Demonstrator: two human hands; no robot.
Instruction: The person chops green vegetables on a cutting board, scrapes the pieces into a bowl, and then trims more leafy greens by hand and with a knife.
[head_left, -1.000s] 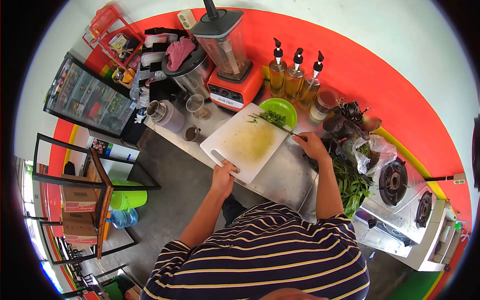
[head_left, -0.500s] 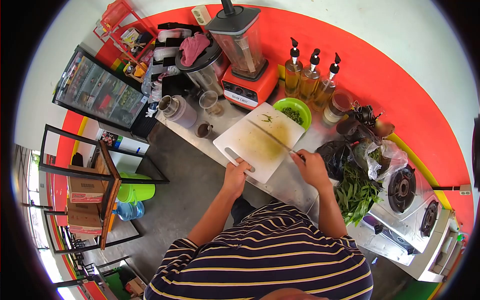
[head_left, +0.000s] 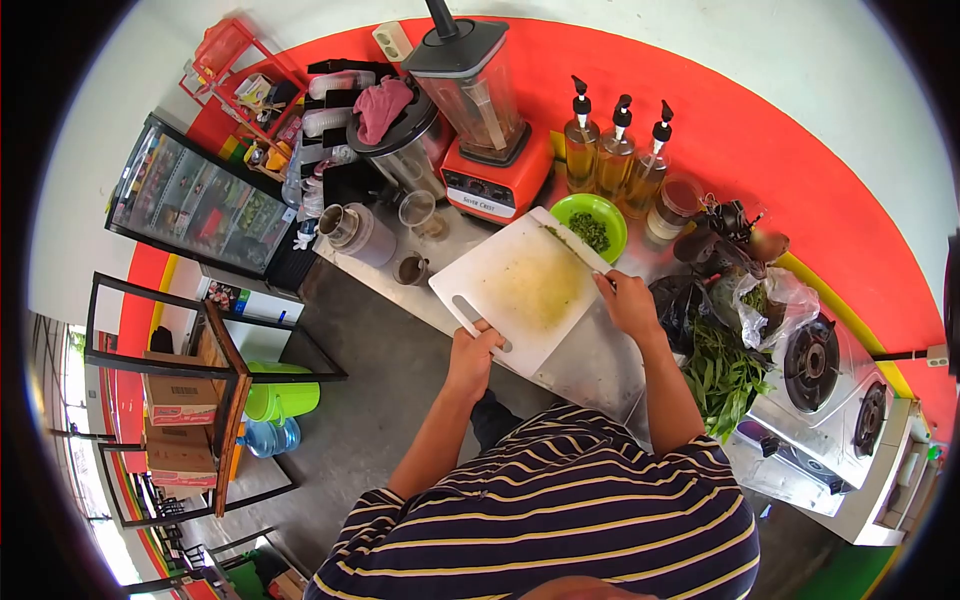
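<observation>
My left hand is closed round the near edge of a white cutting board, by its handle slot. The board's middle is stained yellow-green. In my right hand is a knife, its blade lying along the board's right edge and pointing to the far corner. A few green scraps show beside the blade near that corner. Just beyond the edge sits a lime-green bowl with chopped green leaves inside.
A red blender and several pump bottles stand along the wall. Cups and a metal-topped container are at the left. Leafy stems, plastic bags and a gas stove lie to the right.
The knife has moved from the board's middle to its right edge, beside the bowl. The green scraps have shifted with it toward the far corner. My left hand still grips the board.
</observation>
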